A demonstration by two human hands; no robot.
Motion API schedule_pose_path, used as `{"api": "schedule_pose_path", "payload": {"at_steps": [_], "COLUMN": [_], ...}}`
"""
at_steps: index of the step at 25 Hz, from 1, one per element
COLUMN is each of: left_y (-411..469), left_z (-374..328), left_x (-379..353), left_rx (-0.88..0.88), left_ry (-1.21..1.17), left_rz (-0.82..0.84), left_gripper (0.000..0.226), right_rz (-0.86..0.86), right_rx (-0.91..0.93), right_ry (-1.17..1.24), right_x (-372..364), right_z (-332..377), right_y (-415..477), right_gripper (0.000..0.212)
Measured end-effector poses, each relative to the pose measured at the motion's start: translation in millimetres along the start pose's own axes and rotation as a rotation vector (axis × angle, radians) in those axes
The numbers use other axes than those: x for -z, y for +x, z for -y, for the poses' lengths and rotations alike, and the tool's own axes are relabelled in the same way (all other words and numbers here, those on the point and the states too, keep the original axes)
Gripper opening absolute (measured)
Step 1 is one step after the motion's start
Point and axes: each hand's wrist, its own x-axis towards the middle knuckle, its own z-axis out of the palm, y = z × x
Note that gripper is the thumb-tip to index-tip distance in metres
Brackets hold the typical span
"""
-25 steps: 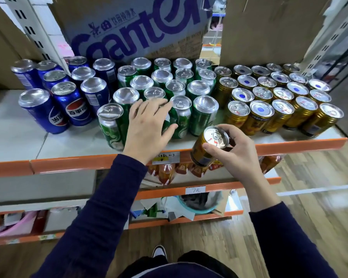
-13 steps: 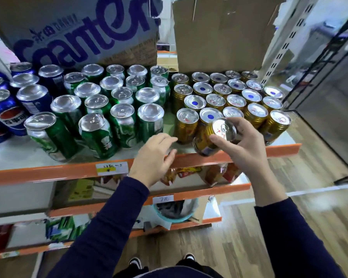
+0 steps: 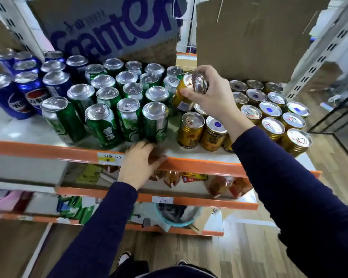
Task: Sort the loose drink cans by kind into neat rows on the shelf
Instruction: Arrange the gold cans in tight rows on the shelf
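Nearest, the left hand (image 3: 140,165) rests on the orange front lip of the shelf (image 3: 48,152), its grip loose, fingers relaxed and holding nothing, just below the front row of green cans (image 3: 100,125). Further in, the right hand (image 3: 213,97) has its grip pinched round the top of a gold can (image 3: 184,95), tilted and lifted off the shelf, between the green cans and the standing gold rows (image 3: 273,127). Blue cans (image 3: 6,97) stand at the left; a printed cardboard box (image 3: 113,27) sits behind.
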Motion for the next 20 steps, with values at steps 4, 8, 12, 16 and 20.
{"api": "schedule_pose_path", "payload": {"at_steps": [4, 8, 12, 16, 20], "left_y": [-0.1, -2.1, -2.1, -6.3, -14.8], "left_z": [1.8, 1.8, 3.0, 2.0, 9.1], "left_x": [1.3, 3.6, 7.1, 8.6, 17.1], "left_rx": [-0.015, -0.028, -0.041, -0.072, -0.059], "left_ry": [0.002, -0.031, -0.083, -0.041, 0.010], "left_rz": [-0.019, -0.011, 0.015, -0.001, -0.063], "left_gripper": [0.045, 0.044, 0.041, 0.035, 0.031], "right_rz": [0.208, 0.315, 0.409, 0.263, 0.005], "right_rx": [0.062, -0.006, 0.001, 0.023, 0.139], "right_ry": [-0.275, -0.407, -0.564, -0.323, -0.155], "right_x": [-16.5, -30.8, -36.0, -24.7, -22.0], "right_z": [-7.3, -16.1, -18.5, -21.4, -13.6], "right_y": [22.1, 28.7, 19.9, -17.7, -65.0], "right_gripper": [0.066, 0.067, 0.055, 0.049, 0.026]}}
